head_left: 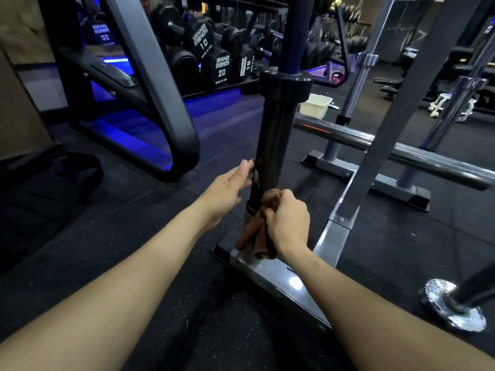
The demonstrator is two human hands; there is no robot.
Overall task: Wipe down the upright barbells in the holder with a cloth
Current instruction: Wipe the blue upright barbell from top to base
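Cloth on the lower sleeve of the black upright barbell [270,140].
Right hand [288,219] has its fingers curled round a brown cloth [258,231], pressed to the sleeve just above the grey holder base [281,279]. Left hand [230,183] fingers straight, tips touching the sleeve's left side. White tub [316,105] on the floor behind.

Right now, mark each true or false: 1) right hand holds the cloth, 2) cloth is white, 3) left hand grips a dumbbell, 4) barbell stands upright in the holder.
1) The right hand holds the cloth: true.
2) The cloth is white: false, it is brown.
3) The left hand grips a dumbbell: false, its straight fingers touch the black barbell sleeve.
4) The barbell stands upright in the holder: true.
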